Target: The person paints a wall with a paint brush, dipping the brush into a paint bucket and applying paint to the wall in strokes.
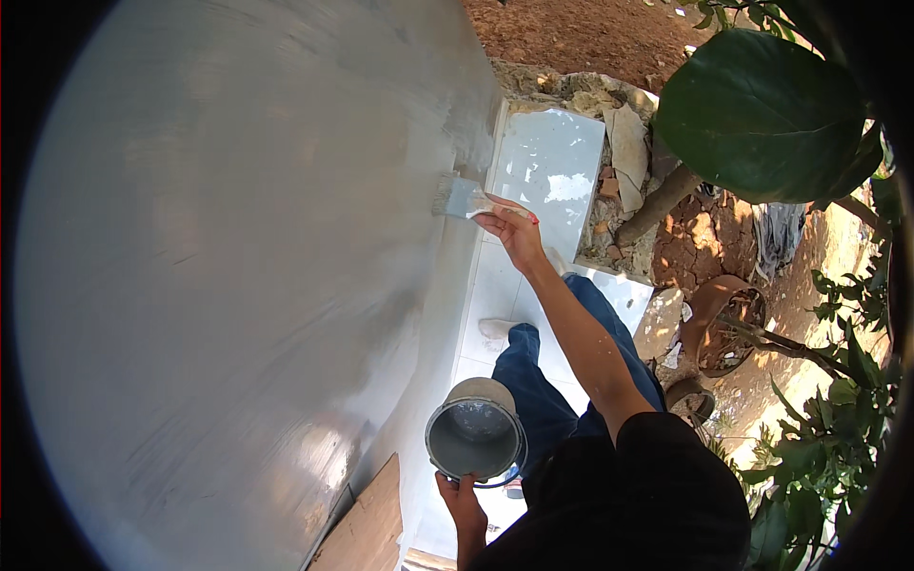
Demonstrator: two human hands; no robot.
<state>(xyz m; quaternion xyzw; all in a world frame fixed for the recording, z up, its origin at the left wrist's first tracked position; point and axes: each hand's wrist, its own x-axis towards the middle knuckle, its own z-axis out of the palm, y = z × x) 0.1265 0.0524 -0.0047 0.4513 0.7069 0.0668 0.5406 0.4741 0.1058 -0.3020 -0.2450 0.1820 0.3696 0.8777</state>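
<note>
My right hand (516,234) is closed round the handle of a wide, flat paintbrush (464,198). The brush's bristles meet the grey-white wall (257,238) close to its lower edge, where a darker damp-looking patch shows. Lower in the picture, my left hand (465,509) grips the rim of a small grey bucket (473,440). The bucket's mouth is turned up toward me, and its inside looks coated in grey; how much liquid is in it I cannot tell. Streaky brush marks run over the wall.
White floor tiles (547,162) run along the wall under my feet. A brown board (365,523) leans at the wall's foot. To the right are a rough stone edge (624,157), a tree trunk (657,205), a round clay pot (728,324) and large leaves (762,114).
</note>
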